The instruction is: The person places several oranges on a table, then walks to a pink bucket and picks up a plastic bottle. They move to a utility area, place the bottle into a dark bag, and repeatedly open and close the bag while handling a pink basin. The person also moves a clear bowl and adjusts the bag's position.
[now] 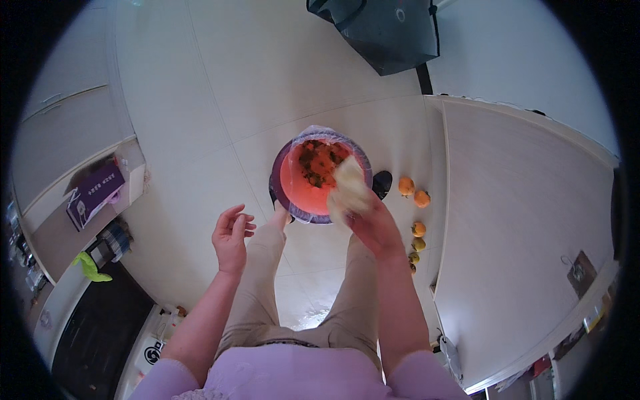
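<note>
Between my feet stands a round waste bin with a purple rim. It is lined with a clear-edged plastic bag, and its inside looks pink-red. Dark, leafy-looking scraps lie in it, too small to tell exactly. My right hand is over the bin's near right side, shut on a pale, crumpled, blurred piece that could be cloth or paper. Left of the bin, my left hand hangs in the air with loosely bent fingers and holds nothing.
Several orange and yellowish persimmon-like fruits lie along the floor at right, beside a pale cabinet. A dark bag is at the top. Open shelving at left holds a purple box; a green cloth hangs below it.
</note>
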A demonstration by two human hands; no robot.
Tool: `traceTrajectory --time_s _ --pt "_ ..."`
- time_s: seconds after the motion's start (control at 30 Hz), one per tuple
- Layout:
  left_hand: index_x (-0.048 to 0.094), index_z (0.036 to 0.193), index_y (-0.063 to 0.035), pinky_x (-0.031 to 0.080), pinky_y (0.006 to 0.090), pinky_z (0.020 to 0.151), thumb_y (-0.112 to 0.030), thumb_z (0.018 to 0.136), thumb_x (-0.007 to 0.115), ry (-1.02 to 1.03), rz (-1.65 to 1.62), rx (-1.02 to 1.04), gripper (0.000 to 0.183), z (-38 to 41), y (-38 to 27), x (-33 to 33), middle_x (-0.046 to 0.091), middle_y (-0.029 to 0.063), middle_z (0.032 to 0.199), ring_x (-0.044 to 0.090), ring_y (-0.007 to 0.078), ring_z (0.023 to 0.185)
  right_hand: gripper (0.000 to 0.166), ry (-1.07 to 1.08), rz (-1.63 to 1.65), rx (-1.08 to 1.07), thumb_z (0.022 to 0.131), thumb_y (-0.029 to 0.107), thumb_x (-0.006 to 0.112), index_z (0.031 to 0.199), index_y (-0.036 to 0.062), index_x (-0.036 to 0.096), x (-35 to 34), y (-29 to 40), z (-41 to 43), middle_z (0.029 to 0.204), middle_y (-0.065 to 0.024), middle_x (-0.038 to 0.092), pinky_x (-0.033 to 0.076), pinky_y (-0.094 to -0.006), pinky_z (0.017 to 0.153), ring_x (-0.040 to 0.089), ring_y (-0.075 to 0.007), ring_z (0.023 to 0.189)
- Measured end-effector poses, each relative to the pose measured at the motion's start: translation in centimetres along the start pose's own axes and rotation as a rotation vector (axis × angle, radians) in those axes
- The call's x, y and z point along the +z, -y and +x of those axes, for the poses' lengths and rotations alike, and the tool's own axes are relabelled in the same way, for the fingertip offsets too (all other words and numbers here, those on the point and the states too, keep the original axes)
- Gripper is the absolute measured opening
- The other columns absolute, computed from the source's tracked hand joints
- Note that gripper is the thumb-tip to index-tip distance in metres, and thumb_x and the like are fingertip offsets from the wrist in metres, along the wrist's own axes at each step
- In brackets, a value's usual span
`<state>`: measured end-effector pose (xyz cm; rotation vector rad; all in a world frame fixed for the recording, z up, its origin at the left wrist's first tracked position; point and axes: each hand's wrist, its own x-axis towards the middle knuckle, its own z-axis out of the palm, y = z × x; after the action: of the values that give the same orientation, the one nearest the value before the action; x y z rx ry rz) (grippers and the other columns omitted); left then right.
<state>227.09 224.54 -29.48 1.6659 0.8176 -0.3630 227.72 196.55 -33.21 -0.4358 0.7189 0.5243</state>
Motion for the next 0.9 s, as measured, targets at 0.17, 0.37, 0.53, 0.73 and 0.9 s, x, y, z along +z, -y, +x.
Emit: traceTrajectory --time_s 0.17,0.37,0.53,0.73,0.9 --pt "0.058 0.109 -0.005 0.048 0.0214 0.06 -0.008 0.09 0.051 0.08 0.074 0.015 0.02 -0.9 -2.3 -2.4 0.062 0.0036 0.085 0.059 0.0089 0.07 0.034 -0.742 -0.838 -0.061 0.085 0.011 0.057 0.119 0.0092 0.053 -9.0 -8.1 1.5 0.102 -0.0024 0.061 0.05 -0.0297 0.066 0.059 -0.014 0.085" --pt "0.055 0.115 -0.0087 0.049 0.0226 0.061 -0.014 0.091 0.051 0.239 0.057 0.03 0.025 -2.4 -8.0 -5.4 0.063 0.0036 0.091 0.06 0.0098 0.074 0.03 -0.647 -0.486 -0.224 0.086 0.017 0.059 0.112 0.002 0.057 -0.3 -6.7 -8.6 0.093 -0.0056 0.063 0.046 -0.0232 0.06 0.059 -0.0119 0.077" --pt "0.055 0.118 -0.0075 0.05 0.0245 0.068 -0.02 0.091 0.054 0.531 -0.067 -0.022 0.03 -6.8 -17.3 -4.8 0.064 0.0034 0.098 0.061 0.0107 0.082 0.032 -0.615 -0.694 -0.174 0.087 0.019 0.057 0.114 0.0027 0.057 2.4 -4.6 -16.8 0.095 -0.0064 0.064 0.048 -0.0241 0.062 0.06 -0.0126 0.076" --pt "0.068 0.096 -0.0036 0.047 0.0221 0.071 -0.014 0.087 0.06 0.738 -0.07 0.16 0.015 -13.4 -20.5 -3.5 0.067 0.002 0.088 0.06 0.0081 0.082 0.027 -0.47 -0.801 -0.278 0.088 0.016 0.055 0.112 0.0033 0.058 10.1 -2.5 -18.6 0.097 -0.0064 0.064 0.049 -0.0253 0.062 0.06 -0.0132 0.076" --pt "0.066 0.08 -0.0032 0.046 0.02 0.064 -0.013 0.083 0.066 0.787 0.015 0.302 0.01 -20.7 -21.0 -2.3 0.065 0.0014 0.077 0.058 0.006 0.071 0.028 -0.237 -0.855 -0.373 0.088 0.018 0.056 0.112 0.0041 0.058 15.6 -2.3 -20.6 0.095 -0.0052 0.065 0.049 -0.0264 0.064 0.061 -0.0133 0.08"
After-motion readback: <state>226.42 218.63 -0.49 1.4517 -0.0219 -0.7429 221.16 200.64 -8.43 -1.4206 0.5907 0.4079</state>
